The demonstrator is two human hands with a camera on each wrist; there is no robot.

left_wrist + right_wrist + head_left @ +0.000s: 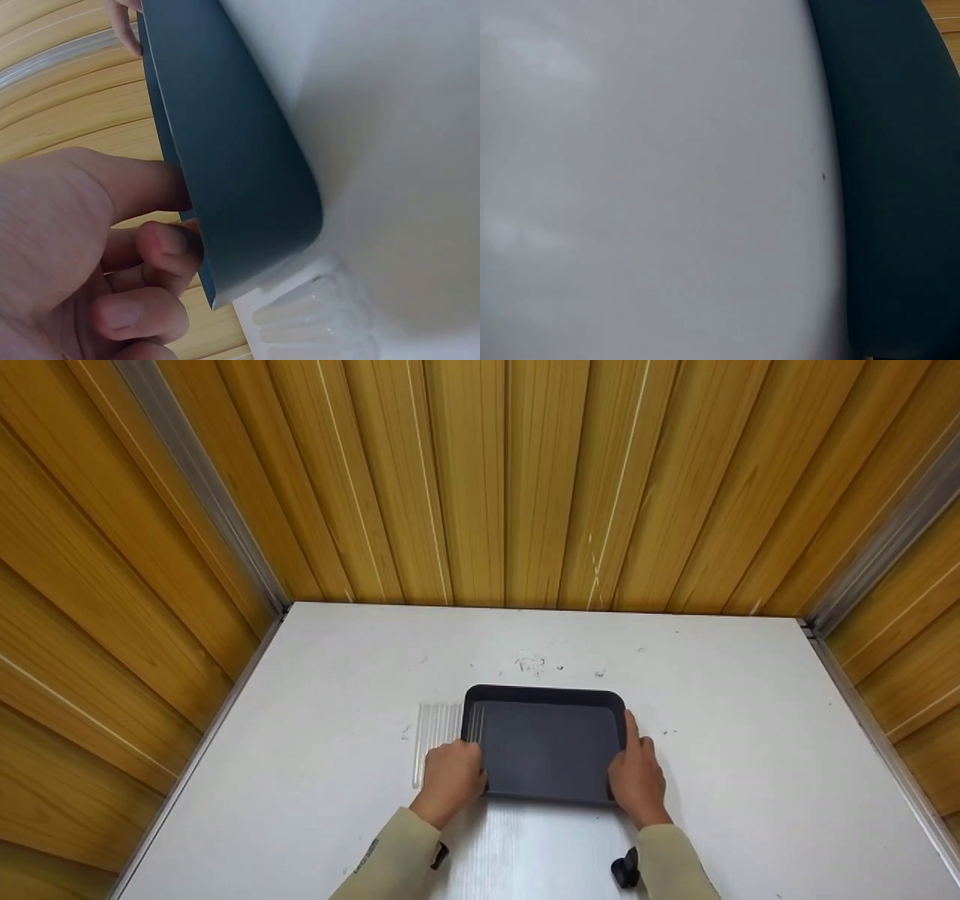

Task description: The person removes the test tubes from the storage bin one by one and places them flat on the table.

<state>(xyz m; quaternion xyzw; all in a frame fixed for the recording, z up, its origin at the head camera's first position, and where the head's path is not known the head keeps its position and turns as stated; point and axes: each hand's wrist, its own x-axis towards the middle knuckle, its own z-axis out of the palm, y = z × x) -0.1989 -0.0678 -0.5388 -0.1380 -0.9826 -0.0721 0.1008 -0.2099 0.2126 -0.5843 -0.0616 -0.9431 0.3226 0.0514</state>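
A dark, shallow rectangular baking tray [547, 750] is held level between both hands, close over the white table. My left hand [452, 776] grips its left rim near the front corner; the left wrist view shows the thumb and curled fingers pinching the tray's edge [232, 150]. On the right side, my right hand [640, 776] holds the rim with its thumb at the inner wall and a finger stretched along the outside. Several clear tubes [435, 727] with rounded ends lie side by side at the tray's left, partly behind the left hand. The right wrist view shows only the tray's outer wall [900, 180].
The white table [750, 750] carries small dark marks and scuffs. Wood-patterned walls [525, 495] with grey metal corner posts enclose its back and sides. A black wrist device [625, 870] sits beside the right sleeve.
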